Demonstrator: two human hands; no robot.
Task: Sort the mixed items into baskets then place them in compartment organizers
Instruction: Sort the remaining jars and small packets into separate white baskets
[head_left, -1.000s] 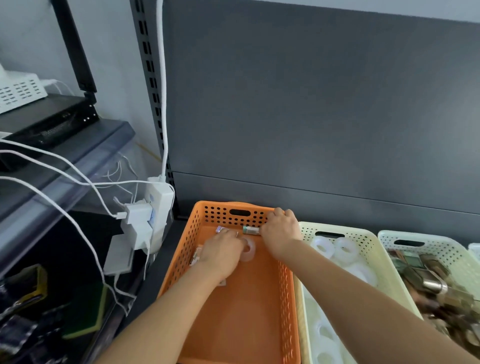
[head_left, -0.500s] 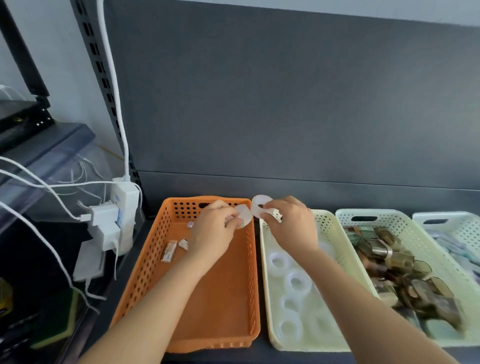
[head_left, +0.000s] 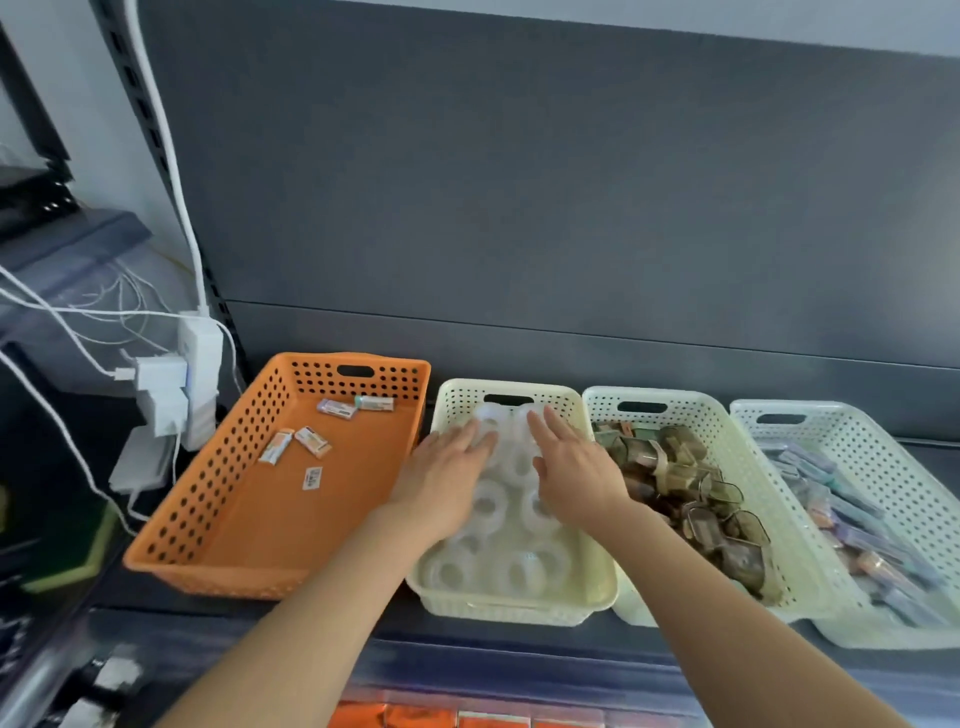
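Four perforated baskets stand side by side on a dark shelf (head_left: 519, 649) before a grey back panel (head_left: 571, 208). From left to right they are an orange basket (head_left: 223, 467), a cream basket (head_left: 509, 608), a second cream basket (head_left: 670, 402) heaped with brownish clear-sided pieces (head_left: 691, 493), and a white basket (head_left: 909, 493) filled with purplish packets (head_left: 841, 499). A white power strip (head_left: 200, 364) with plugs and cables hangs just left of the orange basket. Both bare arms reach into the first cream basket. The left hand (head_left: 447, 473) and the right hand (head_left: 576, 467) lie flat, palms down, fingers straight and slightly spread, gripping nothing. Their fingertips are over the clear tape rolls (head_left: 488, 506) at the far end; whether they press on them or hang just above is too blurred to tell. The rolls cover the whole floor of that basket. Only a few small wrapped packets (head_left: 311, 441) lie scattered in the far half of the orange basket, with a loose label (head_left: 311, 478) near them.
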